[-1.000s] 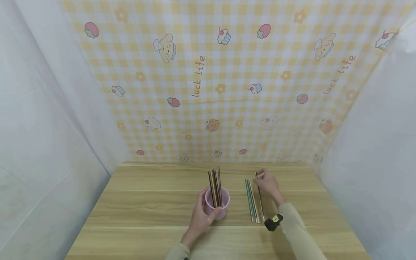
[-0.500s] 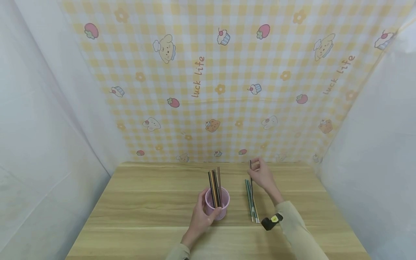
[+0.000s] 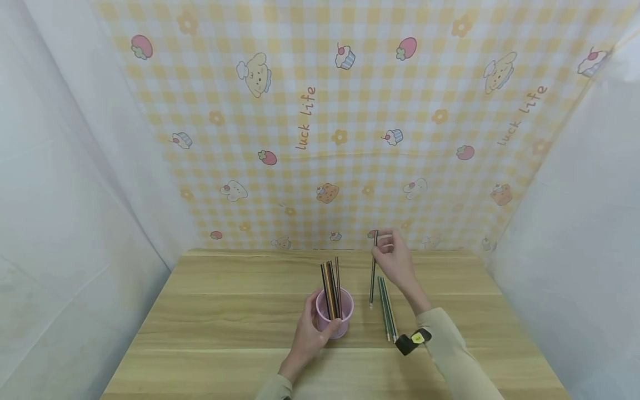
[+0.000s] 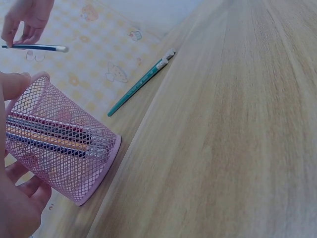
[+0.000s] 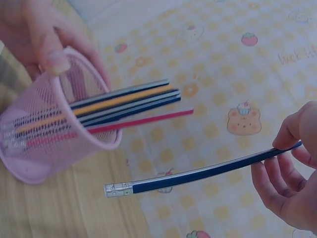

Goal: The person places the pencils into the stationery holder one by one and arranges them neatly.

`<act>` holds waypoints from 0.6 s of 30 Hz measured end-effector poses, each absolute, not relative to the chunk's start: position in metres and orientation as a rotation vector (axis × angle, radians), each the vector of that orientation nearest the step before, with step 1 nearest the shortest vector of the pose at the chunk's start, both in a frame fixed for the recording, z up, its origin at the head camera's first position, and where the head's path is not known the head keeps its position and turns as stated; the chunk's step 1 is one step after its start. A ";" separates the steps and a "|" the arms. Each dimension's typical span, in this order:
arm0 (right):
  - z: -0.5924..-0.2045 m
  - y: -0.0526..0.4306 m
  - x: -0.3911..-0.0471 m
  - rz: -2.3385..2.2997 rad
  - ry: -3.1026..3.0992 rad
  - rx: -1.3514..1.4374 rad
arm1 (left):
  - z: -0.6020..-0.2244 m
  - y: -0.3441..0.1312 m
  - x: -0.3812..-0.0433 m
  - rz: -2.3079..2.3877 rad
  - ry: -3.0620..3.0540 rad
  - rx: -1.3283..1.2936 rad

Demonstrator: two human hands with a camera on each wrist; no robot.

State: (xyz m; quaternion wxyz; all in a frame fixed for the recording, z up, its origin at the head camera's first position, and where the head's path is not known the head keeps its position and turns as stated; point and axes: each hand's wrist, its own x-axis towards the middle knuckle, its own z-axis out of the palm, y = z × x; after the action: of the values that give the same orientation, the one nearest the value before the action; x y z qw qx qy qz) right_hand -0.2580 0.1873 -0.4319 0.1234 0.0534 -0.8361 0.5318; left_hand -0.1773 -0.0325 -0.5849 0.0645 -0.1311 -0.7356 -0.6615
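Observation:
My left hand (image 3: 309, 336) grips a pink mesh pencil cup (image 4: 69, 134), thumb over the rim and fingers round the far side. Several pencils (image 5: 133, 101), among them dark, yellow and red ones, lean together inside it. To the right of the cup, my right hand (image 3: 397, 261) pinches one dark pencil (image 5: 198, 172) near its upper end. That pencil hangs with its white eraser end downward, raised above the table. Below the right hand, a few green and dark pencils (image 3: 386, 308) lie side by side on the wood.
The wooden table (image 3: 225, 322) reaches back to a yellow checked cloth (image 3: 300, 166) with cartoon prints. White sheets hang at the left (image 3: 75, 222) and right (image 3: 575, 222) sides. A black strap device (image 3: 413, 341) sits on the right wrist.
My right hand has lifted the dark pencil off the table and carried it up and left, past the lying pencils toward the cup. The left hand and the cup have stayed put.

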 end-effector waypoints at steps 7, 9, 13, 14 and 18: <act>-0.421 0.173 -0.254 1.666 -2.287 0.194 | -0.586 -0.032 -0.178 -1.979 -2.221 -0.405; -0.417 0.169 -0.251 1.694 -2.244 0.215 | -0.586 -0.032 -0.178 -1.983 -2.217 -0.405; -0.409 0.160 -0.240 1.733 -2.206 0.251 | -0.586 -0.032 -0.178 -1.993 -2.209 -0.405; -0.407 0.157 -0.237 1.738 -2.207 0.258 | -0.587 -0.032 -0.178 -1.995 -2.206 -0.404; -0.414 0.152 -0.235 1.745 -2.223 0.312 | -0.586 -0.032 -0.177 -1.997 -2.199 -0.404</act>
State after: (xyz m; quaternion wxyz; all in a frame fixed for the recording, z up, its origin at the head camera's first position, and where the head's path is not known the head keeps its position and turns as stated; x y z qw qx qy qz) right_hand -0.2345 0.1515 -0.4143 0.1487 0.1087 -0.7731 0.6069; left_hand -0.1773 -0.0320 -0.5859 0.0721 -0.1344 -0.7317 -0.6644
